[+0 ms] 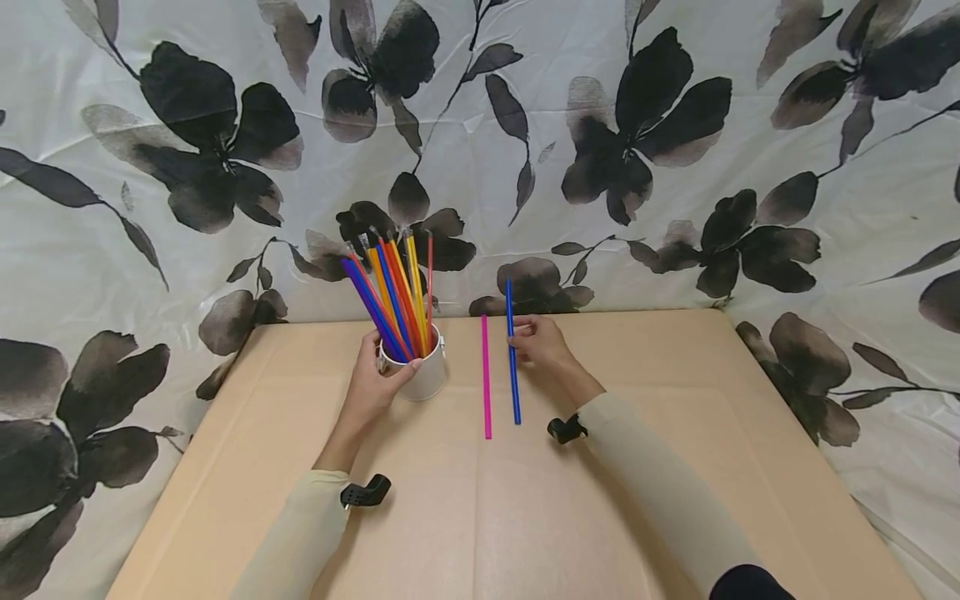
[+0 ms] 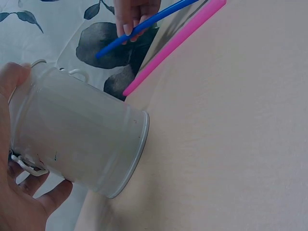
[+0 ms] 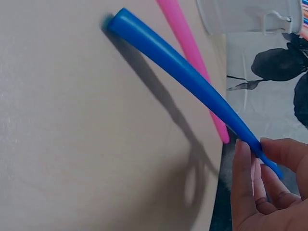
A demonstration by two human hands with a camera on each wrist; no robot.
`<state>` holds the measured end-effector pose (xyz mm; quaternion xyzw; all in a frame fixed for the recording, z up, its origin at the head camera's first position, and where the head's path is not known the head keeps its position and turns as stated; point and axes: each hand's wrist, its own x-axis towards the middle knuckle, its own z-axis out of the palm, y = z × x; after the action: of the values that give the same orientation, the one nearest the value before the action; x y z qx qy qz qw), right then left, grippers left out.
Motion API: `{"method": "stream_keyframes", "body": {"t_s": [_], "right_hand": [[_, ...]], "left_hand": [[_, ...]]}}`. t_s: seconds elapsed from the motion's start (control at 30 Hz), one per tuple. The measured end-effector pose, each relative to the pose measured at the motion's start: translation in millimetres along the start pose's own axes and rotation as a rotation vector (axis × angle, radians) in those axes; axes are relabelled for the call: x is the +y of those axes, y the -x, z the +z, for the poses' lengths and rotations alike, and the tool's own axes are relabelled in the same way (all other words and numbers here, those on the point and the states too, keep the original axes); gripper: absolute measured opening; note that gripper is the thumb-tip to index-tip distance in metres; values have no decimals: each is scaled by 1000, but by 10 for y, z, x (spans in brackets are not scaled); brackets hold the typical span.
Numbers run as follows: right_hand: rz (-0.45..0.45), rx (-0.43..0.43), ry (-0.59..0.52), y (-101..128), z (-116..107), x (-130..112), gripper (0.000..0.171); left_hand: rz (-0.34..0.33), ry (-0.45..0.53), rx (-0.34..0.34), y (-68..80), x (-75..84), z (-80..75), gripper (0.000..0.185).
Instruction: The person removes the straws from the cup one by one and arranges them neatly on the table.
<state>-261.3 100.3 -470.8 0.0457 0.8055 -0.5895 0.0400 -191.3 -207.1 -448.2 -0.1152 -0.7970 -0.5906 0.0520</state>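
My left hand [image 1: 375,375] grips a small white metal pail [image 1: 423,379], its thumb at the front of the rim and its fingers round the far side. Pencils and coloured straws [image 1: 397,292] in purple, blue, orange, yellow and red stand in the pail, leaning to the left. Between thumb and fingers, my right hand [image 1: 546,343] pinches a long blue straw [image 3: 183,74] near its far end. The near end of that straw hangs close over the table, and its shadow falls beside it. Just left of it, a pink straw [image 1: 486,379] lies lengthwise on the table.
A light wood-coloured table [image 1: 675,433] carries everything, with a faint crease down its middle. Behind its far edge hangs a white cloth [image 1: 517,192] printed with dark flowers, which also shows at both sides. Each wrist wears a black strap-on device [image 1: 366,492].
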Motion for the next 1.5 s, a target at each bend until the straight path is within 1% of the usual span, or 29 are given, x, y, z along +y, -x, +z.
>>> {"method": "stream_keyframes", "body": {"t_s": [0.13, 0.37, 0.63, 0.87, 1.2, 1.5], "right_hand": [[19, -9, 40, -61, 15, 41, 37], [10, -18, 72, -117, 28, 102, 37], [14, 14, 166, -145, 60, 169, 35], [23, 29, 277, -130, 93, 178, 37], [40, 24, 333, -76, 107, 143, 38], [47, 22, 311, -43, 119, 138, 39]], "left_hand": [[-3, -6, 2, -19, -5, 25, 83], [-3, -5, 14, -43, -3, 57, 82], [-7, -11, 22, -36, 3, 74, 82], [-13, -7, 21, -53, -5, 75, 83], [-24, -5, 18, -56, -10, 65, 83], [-30, 6, 17, -63, -21, 70, 82]]}}
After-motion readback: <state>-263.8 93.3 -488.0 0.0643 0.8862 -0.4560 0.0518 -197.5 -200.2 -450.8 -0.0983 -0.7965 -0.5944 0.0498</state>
